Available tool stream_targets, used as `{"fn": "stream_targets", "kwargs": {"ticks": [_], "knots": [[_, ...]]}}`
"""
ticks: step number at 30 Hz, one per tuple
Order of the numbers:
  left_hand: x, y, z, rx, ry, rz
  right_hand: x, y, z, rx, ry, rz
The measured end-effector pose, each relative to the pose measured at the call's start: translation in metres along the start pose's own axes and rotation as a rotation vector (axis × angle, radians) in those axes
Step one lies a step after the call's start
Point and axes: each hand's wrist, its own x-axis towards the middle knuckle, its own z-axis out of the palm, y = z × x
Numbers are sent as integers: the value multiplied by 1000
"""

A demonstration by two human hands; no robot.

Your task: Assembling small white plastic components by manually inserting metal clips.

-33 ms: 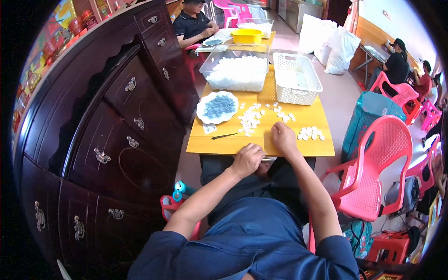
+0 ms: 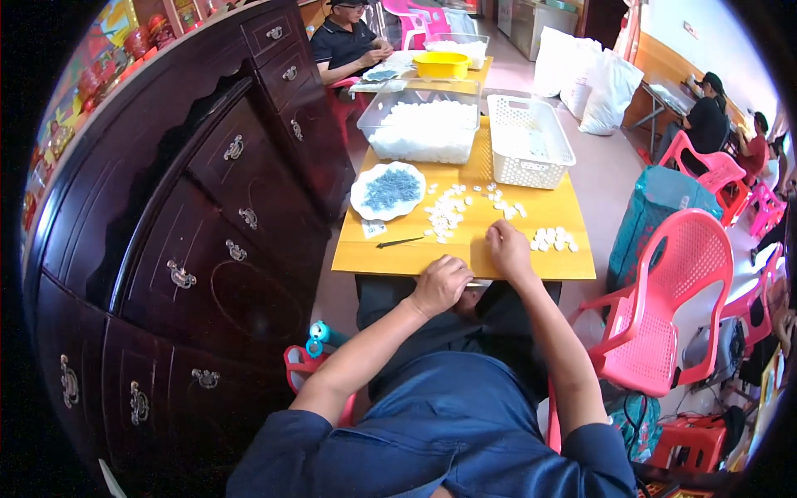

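- Left hand (image 2: 442, 285) and right hand (image 2: 508, 251) are apart, fingers curled, at the surface's (image 2: 365, 257) near side; cannot tell whether either grips anything.
- Scattered white pieces (image 2: 445, 221) lie far of both.
- Small white cluster (image 2: 554, 240): just right of the right hand.

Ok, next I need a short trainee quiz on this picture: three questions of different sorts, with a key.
1. The small pieces on the scalloped white plate are: A red, B blue-grey, C green.
2. True or false: the white perforated basket stands to the left of the clear bin.
3. Fill the gap: the left hand is at the near ____ of the yellow table.

Key: 1 B; 2 false, it stands to the right; 3 edge.
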Motion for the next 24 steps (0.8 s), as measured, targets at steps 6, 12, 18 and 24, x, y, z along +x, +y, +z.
{"fn": "stream_targets", "kwargs": {"ticks": [6, 12, 18, 24], "knots": [[6, 8, 0, -314, 127, -312, -41, -21, -37, 455, -167, 314], [-3, 2, 11, -696, 100, -614, -62, -38, -24, 713, -268, 453], [-5, -9, 10, -998, 60, -713, -68, -45, -22, 681, -287, 440], [-2, -7, 8, -964, -24, -715, -67, -44, -25, 681, -260, 471]]}}
